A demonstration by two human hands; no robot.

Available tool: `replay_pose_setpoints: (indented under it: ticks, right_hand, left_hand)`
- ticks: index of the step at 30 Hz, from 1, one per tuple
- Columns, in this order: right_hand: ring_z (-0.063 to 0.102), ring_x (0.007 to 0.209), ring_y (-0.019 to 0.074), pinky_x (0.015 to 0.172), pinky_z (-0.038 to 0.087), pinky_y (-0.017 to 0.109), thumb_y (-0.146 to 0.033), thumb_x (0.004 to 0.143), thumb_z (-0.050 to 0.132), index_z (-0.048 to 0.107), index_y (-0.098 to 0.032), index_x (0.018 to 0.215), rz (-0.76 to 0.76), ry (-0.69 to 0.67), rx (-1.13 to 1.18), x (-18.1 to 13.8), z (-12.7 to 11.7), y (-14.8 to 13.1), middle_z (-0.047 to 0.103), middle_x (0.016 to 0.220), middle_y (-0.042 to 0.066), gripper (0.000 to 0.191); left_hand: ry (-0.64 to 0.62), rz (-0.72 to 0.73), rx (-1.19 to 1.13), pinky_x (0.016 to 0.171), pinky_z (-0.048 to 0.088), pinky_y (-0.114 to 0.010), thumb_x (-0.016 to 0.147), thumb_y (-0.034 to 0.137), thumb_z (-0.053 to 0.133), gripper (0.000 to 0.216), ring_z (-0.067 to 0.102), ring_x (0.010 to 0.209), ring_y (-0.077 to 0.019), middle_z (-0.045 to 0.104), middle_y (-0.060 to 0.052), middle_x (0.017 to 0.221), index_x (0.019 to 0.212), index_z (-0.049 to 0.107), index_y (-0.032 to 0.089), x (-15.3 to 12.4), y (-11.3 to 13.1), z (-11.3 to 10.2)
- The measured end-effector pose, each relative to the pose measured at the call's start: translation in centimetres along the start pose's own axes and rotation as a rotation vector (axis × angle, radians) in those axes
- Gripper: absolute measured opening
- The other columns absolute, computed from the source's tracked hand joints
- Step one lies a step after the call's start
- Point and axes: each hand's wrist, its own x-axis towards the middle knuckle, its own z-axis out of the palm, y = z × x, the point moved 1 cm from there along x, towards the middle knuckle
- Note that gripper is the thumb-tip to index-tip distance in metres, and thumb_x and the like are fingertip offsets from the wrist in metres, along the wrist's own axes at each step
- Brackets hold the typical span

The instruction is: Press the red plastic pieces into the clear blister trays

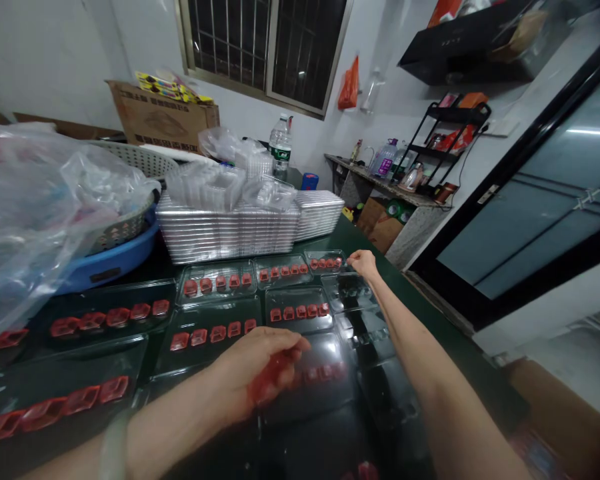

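Note:
My left hand (275, 367) is curled, palm up, around several red translucent plastic pieces, over the near trays. Out at the far right, my right hand (364, 262) has its fingertips pinched together at the end of a row of red pieces (326, 263) in a clear plastic tray (313, 254). Whatever lies between those fingertips is too small to make out. More clear trays lie side by side, many holding a row of red cup-like pieces, such as this row (300, 312) in the middle. My right forearm passes over trays without red pieces (363, 327).
Stacked clear trays (225, 233) stand at the back of the dark green table (480, 380), with loose clear containers (207, 187) on top. At left, a large plastic bag (45, 200) bulges over a basket and blue basin (115, 260). A water bottle (280, 143) stands behind.

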Motion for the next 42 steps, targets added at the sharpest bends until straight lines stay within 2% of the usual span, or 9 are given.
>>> replay_pose_setpoints:
  ticks: [7, 15, 19, 26, 32, 35, 38, 42]
  right_hand:
    - [0.056, 0.084, 0.0152, 0.071, 0.047, 0.032, -0.029, 0.083, 0.049, 0.054, -0.014, 0.099, -0.029, -0.048, -0.170, 1.8, 1.6, 0.4, 0.056, 0.099, 0.005, 0.023]
    - [0.055, 0.086, 0.0157, 0.073, 0.047, 0.033, -0.029, 0.082, 0.049, 0.054, -0.015, 0.100, -0.062, -0.021, -0.263, 3.0, 1.8, 0.2, 0.056, 0.099, 0.005, 0.023]
    - [0.055, 0.088, 0.0162, 0.074, 0.046, 0.034, -0.029, 0.083, 0.049, 0.053, -0.015, 0.102, -0.072, -0.017, -0.282, 3.4, 1.6, 0.0, 0.055, 0.102, 0.006, 0.024]
    - [0.056, 0.084, 0.0155, 0.070, 0.048, 0.032, -0.029, 0.083, 0.048, 0.052, -0.014, 0.103, -0.077, -0.158, -0.292, 3.0, 1.8, -0.6, 0.055, 0.101, 0.006, 0.025]
    - [0.056, 0.079, 0.0139, 0.067, 0.049, 0.031, -0.029, 0.083, 0.047, 0.052, -0.013, 0.102, -0.040, -0.280, -0.321, 2.3, 1.2, -1.1, 0.056, 0.097, 0.005, 0.025]
    - [0.056, 0.081, 0.0148, 0.068, 0.048, 0.031, -0.029, 0.083, 0.049, 0.053, -0.013, 0.100, -0.044, -0.257, -0.352, 1.0, 1.1, -1.2, 0.056, 0.097, 0.005, 0.025]
    - [0.056, 0.083, 0.0156, 0.071, 0.047, 0.032, -0.030, 0.082, 0.049, 0.055, -0.014, 0.096, -0.078, -0.171, -0.375, -0.8, 1.1, -1.7, 0.057, 0.095, 0.004, 0.023]
    - [0.057, 0.084, 0.0208, 0.070, 0.044, 0.031, -0.031, 0.075, 0.058, 0.059, -0.010, 0.092, -0.114, -0.029, -0.368, -2.9, 0.0, -3.1, 0.060, 0.088, 0.013, 0.028]
  left_hand:
    - [0.001, -0.002, 0.003, 0.029, 0.016, -0.015, 0.070, 0.034, 0.053, 0.024, 0.037, 0.034, -0.0041, 0.047, 0.002, 0.054, 0.077, 0.060, 0.012, 0.7, -0.3, -0.3]
    - [0.029, -0.001, -0.043, 0.030, 0.019, -0.015, 0.067, 0.031, 0.058, 0.022, 0.040, 0.039, -0.0032, 0.051, 0.000, 0.066, 0.077, 0.061, 0.012, 1.0, -0.5, -0.7]
    - [0.038, 0.008, -0.025, 0.030, 0.020, -0.015, 0.067, 0.031, 0.057, 0.022, 0.039, 0.038, -0.0033, 0.050, 0.000, 0.065, 0.076, 0.061, 0.011, 1.0, -0.5, -1.1]
    - [0.030, 0.006, -0.030, 0.031, 0.020, -0.015, 0.068, 0.032, 0.057, 0.022, 0.038, 0.036, -0.0038, 0.049, 0.001, 0.057, 0.076, 0.061, 0.012, 1.0, -0.6, -1.5]
    - [-0.010, 0.007, -0.050, 0.031, 0.018, -0.015, 0.068, 0.031, 0.057, 0.022, 0.040, 0.038, -0.0042, 0.051, 0.000, 0.061, 0.075, 0.061, 0.011, 1.0, -0.7, -1.5]
    - [-0.031, -0.037, -0.108, 0.031, 0.018, -0.015, 0.070, 0.031, 0.055, 0.021, 0.040, 0.037, -0.0038, 0.049, 0.000, 0.059, 0.075, 0.059, 0.011, 0.9, -0.8, -1.7]
    - [-0.031, -0.085, -0.205, 0.031, 0.016, -0.015, 0.072, 0.031, 0.054, 0.021, 0.040, 0.038, -0.0036, 0.049, 0.000, 0.063, 0.075, 0.057, 0.011, 1.0, -1.0, -1.8]
    - [-0.027, -0.056, -0.348, 0.032, 0.019, -0.014, 0.075, 0.029, 0.050, 0.020, 0.042, 0.042, -0.0053, 0.049, -0.002, 0.066, 0.078, 0.054, 0.009, 1.2, -0.9, -1.6]
